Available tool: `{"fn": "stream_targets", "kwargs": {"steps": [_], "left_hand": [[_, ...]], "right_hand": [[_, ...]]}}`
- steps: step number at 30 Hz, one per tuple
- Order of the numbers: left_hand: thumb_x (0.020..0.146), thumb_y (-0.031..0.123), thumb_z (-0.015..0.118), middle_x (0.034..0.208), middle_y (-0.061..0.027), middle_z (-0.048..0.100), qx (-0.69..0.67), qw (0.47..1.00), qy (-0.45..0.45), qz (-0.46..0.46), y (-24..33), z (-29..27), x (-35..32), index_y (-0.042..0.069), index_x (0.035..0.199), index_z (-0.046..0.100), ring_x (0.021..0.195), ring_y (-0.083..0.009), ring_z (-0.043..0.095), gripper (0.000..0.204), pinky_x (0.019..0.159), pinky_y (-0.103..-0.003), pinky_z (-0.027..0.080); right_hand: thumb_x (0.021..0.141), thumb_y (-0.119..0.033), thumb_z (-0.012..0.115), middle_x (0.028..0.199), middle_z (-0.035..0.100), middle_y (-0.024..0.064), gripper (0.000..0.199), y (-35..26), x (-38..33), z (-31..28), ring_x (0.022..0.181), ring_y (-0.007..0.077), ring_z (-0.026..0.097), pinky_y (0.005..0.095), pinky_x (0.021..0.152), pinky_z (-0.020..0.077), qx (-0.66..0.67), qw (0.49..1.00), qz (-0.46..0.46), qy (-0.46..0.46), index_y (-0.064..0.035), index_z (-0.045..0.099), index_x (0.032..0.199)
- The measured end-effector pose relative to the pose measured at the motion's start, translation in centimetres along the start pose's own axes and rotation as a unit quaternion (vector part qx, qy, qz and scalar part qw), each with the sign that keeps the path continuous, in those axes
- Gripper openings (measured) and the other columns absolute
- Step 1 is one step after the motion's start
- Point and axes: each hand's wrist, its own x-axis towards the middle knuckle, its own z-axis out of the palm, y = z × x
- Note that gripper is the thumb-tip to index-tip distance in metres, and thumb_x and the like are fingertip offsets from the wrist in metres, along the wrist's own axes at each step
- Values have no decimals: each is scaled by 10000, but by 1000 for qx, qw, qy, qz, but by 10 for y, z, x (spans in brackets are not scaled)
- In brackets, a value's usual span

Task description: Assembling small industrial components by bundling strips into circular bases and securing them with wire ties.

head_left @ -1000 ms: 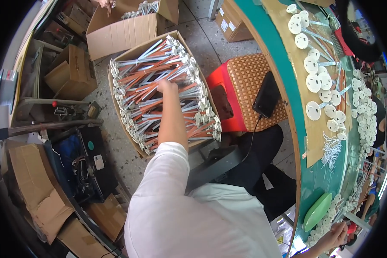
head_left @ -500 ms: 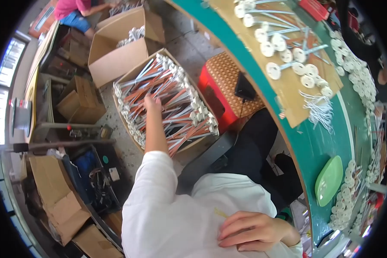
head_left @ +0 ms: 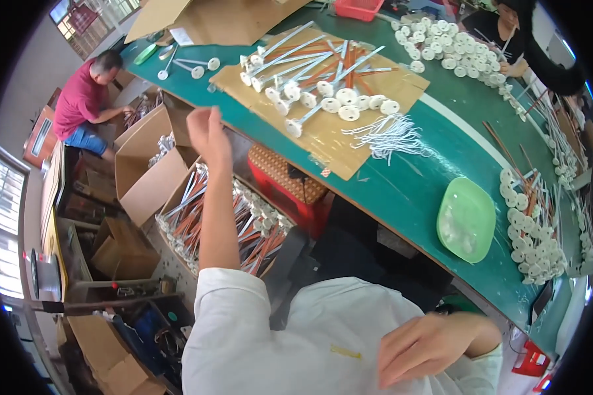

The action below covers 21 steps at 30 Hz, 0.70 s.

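Observation:
My left hand (head_left: 209, 136) is raised over the carton (head_left: 169, 197) at the near edge of the green table (head_left: 402, 178). Its thumb and fingers look loosely apart, and no object shows in it. Inside the carton lie many silver and brown strips with white round heads (head_left: 207, 214). On a tan cardboard sheet (head_left: 339, 155) on the table rest similar white-headed strips (head_left: 310, 62) and a bundle of white cords (head_left: 392, 137). In front of my shirt hangs my right hand (head_left: 425, 345), slightly blurred, fingers stretched downward and holding nothing visible.
A light green tray (head_left: 466, 220) sits on the table, with white-headed pieces (head_left: 537, 243) piled beside it. A red stool with a woven top (head_left: 286, 181) stands below the edge. Another open carton (head_left: 145, 171) is farther left, near a person in a red shirt (head_left: 79, 99).
My left hand has risen out of the carton toward the table edge. My right hand has shifted right across my shirt. The view has turned toward the table.

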Motion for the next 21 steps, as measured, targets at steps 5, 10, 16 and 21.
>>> {"fn": "stream_targets", "kwargs": {"steps": [5, 10, 16, 21], "left_hand": [[878, 240, 584, 966, -206, 562, 209, 976, 24, 60, -3, 65, 20, -36, 1019, 507, 910, -336, 554, 319, 815, -403, 428], [895, 277, 561, 962, -211, 572, 266, 956, 72, 101, -23, 91, 16, -23, 986, 519, 865, -346, 577, 316, 785, -421, 440], [904, 306, 555, 964, -207, 560, 277, 959, 31, 49, -18, 89, 14, -28, 983, 508, 893, -347, 560, 347, 793, -427, 430], [907, 303, 553, 954, -200, 563, 305, 951, 7, 46, -12, 89, 17, -30, 970, 510, 876, -341, 561, 342, 778, -421, 432]], "right_hand": [[792, -117, 673, 712, 628, 45, 101, -25, 29, -118, 642, 125, 581, 253, 618, 469, -384, 845, 159, 338, -24, 642, 812], [712, -489, 706, 1004, 667, 176, 570, 26, 55, -291, 938, 289, 647, 360, 804, 500, -553, 611, 359, 438, 1, 654, 999], [631, -535, 709, 980, 684, 169, 570, 95, 113, -344, 917, 293, 658, 351, 791, 511, -469, 612, 442, 458, -34, 718, 902], [624, -499, 723, 1015, 690, 101, 480, 100, 135, -364, 939, 238, 660, 332, 795, 508, -393, 645, 474, 452, -100, 742, 889]]}}
